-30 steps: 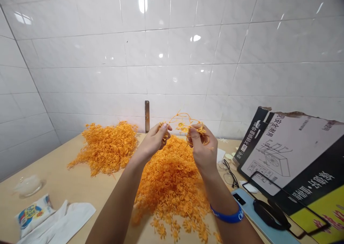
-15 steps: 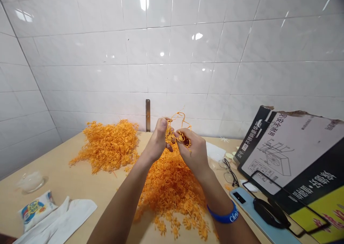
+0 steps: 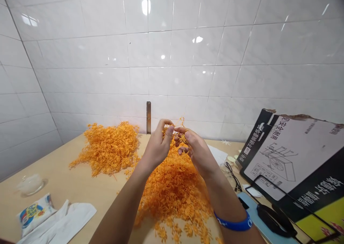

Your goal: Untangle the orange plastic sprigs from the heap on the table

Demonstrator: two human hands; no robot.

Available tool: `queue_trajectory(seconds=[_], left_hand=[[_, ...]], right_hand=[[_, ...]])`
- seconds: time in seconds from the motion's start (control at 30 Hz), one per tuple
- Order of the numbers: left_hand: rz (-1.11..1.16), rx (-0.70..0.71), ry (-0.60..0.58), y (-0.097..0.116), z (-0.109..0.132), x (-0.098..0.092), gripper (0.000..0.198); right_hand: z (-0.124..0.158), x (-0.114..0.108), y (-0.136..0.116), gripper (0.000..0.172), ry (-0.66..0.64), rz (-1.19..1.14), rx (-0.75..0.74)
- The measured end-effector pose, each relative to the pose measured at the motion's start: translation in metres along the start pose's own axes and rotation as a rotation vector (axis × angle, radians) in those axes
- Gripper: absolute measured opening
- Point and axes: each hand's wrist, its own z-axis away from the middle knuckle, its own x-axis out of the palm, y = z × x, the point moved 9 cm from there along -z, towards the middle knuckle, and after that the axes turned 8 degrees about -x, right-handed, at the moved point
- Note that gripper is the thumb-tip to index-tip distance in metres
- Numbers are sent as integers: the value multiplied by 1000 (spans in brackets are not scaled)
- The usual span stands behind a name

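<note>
White tiles (image 3: 94, 79) cover the walls behind and to the left of a pale wooden desk (image 3: 60, 168), with lamp reflections shining on them. At the desk's left side sits a clear bowl (image 3: 30, 185) with something whitish in it. Nearer, a printed packet (image 3: 34, 213) lies against a white cloth (image 3: 73, 217), which is spread flat with a fold along it. Farther back, close to the wall, is a loose orange heap (image 3: 107, 151). Next comes a narrow metal strip (image 3: 148, 117), upright at the wall.

The left hand (image 3: 157, 145) is raised, thumb and forefinger drawn together, holding orange strands (image 3: 183, 139). These are up between the hands, above the larger pile (image 3: 176, 192), whose flower-like pieces scatter toward the near edge. The right hand (image 3: 200, 151), just beside the left, also grips strands in its curled fingers; whether both hold one length, I cannot tell. A blue wristband (image 3: 236, 225) circles the right wrist.

Beyond it lie white paper (image 3: 217, 153), a white star (image 3: 226, 142), glasses (image 3: 234, 177) and a light-blue phone (image 3: 254, 213), partly under a black frame (image 3: 276, 220). Farthest right, a torn-edged printed box (image 3: 281, 161) leans at a tilt.
</note>
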Motion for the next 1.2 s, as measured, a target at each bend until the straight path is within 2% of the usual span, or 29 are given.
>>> queue_trajectory(seconds=[0.13, 0.2, 0.27, 0.47, 0.63, 0.77, 0.9, 0.97, 1.07, 1.2], left_hand=[[-175, 104, -188, 13, 11, 21, 33], [-243, 99, -207, 13, 13, 23, 40], [-254, 111, -184, 14, 13, 20, 42], [-267, 115, -179, 11, 9, 15, 46], [-328, 148, -175, 13, 8, 14, 45], [-185, 115, -237, 8, 6, 18, 44], [-110, 85, -201, 5, 3, 16, 44], [-43, 25, -248, 1, 3, 19, 45], [43, -64, -383, -5, 6, 26, 47], [-25, -35, -426, -2, 7, 23, 41]], right_hand=[[1, -3, 7, 45, 105, 25, 13], [3, -8, 4, 46, 194, 119, -53], [5, -6, 0, 46, 216, 182, -122], [4, 9, -6, 50, 39, 158, -219], [3, 10, -16, 43, -90, 426, -234], [4, 7, -20, 36, -139, 536, -205], [5, 5, -23, 32, -154, 606, -233], [5, 7, -24, 33, -197, 600, -247], [6, 10, -25, 36, -247, 523, -240], [4, 9, -25, 43, -243, 350, -219]])
